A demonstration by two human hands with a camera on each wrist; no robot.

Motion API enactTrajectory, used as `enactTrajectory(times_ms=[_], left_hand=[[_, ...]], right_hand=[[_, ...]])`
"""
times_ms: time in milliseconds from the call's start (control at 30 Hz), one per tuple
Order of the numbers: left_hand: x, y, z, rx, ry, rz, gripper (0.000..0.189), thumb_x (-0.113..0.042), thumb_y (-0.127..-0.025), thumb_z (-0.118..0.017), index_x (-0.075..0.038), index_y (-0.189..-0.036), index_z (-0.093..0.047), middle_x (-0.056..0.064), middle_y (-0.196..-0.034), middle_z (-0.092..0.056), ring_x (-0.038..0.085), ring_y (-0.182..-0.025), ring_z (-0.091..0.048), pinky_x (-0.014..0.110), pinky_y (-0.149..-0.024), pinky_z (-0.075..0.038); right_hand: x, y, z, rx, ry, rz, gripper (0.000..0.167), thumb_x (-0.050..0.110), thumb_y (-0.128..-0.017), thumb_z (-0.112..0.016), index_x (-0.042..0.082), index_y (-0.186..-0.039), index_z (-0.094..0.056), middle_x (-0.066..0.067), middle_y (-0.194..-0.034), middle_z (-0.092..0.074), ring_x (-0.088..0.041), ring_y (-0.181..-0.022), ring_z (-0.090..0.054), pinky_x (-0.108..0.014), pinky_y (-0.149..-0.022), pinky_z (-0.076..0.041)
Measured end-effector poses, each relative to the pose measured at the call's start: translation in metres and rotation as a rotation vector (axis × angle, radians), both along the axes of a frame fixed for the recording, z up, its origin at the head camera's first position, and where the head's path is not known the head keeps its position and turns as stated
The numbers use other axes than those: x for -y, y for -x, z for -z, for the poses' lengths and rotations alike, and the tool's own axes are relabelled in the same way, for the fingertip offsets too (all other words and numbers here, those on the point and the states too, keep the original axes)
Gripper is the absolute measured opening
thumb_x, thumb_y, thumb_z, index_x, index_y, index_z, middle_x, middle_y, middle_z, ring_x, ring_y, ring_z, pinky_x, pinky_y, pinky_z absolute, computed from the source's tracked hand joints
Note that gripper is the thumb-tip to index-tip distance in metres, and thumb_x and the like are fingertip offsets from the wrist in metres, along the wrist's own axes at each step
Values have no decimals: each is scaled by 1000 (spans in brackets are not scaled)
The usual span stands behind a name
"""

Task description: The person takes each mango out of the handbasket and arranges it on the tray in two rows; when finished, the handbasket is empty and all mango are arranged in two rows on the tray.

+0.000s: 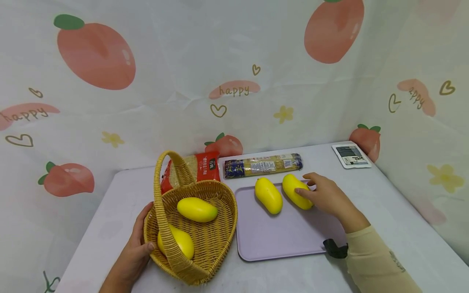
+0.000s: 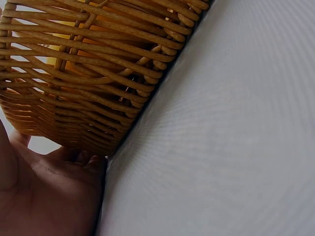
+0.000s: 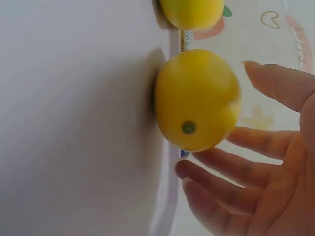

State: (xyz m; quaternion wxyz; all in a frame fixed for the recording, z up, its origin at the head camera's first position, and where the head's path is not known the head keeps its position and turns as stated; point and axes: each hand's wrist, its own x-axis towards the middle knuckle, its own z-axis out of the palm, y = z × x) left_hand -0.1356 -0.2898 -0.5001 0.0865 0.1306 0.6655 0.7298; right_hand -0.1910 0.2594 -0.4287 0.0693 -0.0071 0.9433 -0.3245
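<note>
My left hand [image 1: 133, 248] holds the side of a heart-shaped wicker basket [image 1: 223, 236], its thumb at the rim. In the left wrist view, some fingers are hidden behind the basket's woven wall [image 2: 88, 73]. Two yellow mangoes lie inside, one mango [image 1: 197, 209] toward the back and another mango [image 1: 183, 242] partly behind the handle. Over a lilac tray [image 1: 282, 240], my right hand [image 1: 327, 195] is spread around the right-hand mango [image 1: 293, 191]. The right wrist view shows the thumb apart from this mango [image 3: 197, 98] and the fingers close beside it. A further mango [image 1: 268, 196] lies to its left.
Behind the basket is a red food packet [image 1: 208, 167]. A long pack of noodles [image 1: 264, 165] lies behind the tray, and a white pouch [image 1: 351, 156] at the back right. A patterned cloth [image 1: 176, 114] hangs behind the table. A black strap [image 1: 335, 248] is at the right wrist.
</note>
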Motion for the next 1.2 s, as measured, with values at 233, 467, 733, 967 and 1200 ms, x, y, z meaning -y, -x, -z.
enactTrajectory(times_ms=[233, 467, 733, 967, 1200], left_hand=[[0, -2, 0, 15, 14, -12, 96, -31, -104, -76, -36, -175, -12, 3, -179, 0, 15, -158, -16, 18, -114, -30], [-1, -3, -1, 21, 15, -20, 97, -34, -103, -77, -36, -175, -12, 3, -179, -1, 16, -158, -16, 18, -114, -30], [0, -1, 0, -2, 10, -9, 97, -33, -104, -77, -34, -175, -11, 5, -179, 1, 16, -158, -16, 18, -115, -30], [0, 0, 0, -1, 9, -6, 97, -32, -104, -76, -34, -176, -10, 5, -179, 1, 15, -158, -17, 18, -115, -30], [0, 0, 0, 8, 11, -15, 96, -33, -104, -77, -35, -175, -12, 3, -179, -1, 15, -158, -16, 18, -115, -30]], right_hand=[[-5, -6, -13, -80, 109, -49, 73, 48, -108, -68, 1, -160, -47, -29, -149, -57, -50, -130, -59, -69, -101, -49], [-4, -16, -28, -138, 271, -88, 62, 45, -115, -55, 9, -165, -45, -23, -159, -50, -48, -138, -51, -74, -105, -43], [-1, -23, -38, -245, 500, -217, 51, 33, -120, -38, 13, -166, -44, -17, -157, -51, -40, -138, -54, -30, -103, -51], [4, -27, -40, -313, 636, -344, 52, 30, -121, -26, 13, -167, -43, -17, -158, -51, -39, -136, -56, -31, -103, -52], [11, -29, -42, -294, 756, -417, 55, 37, -120, -24, 16, -167, -43, -13, -159, -52, -38, -137, -55, -36, -104, -51]])
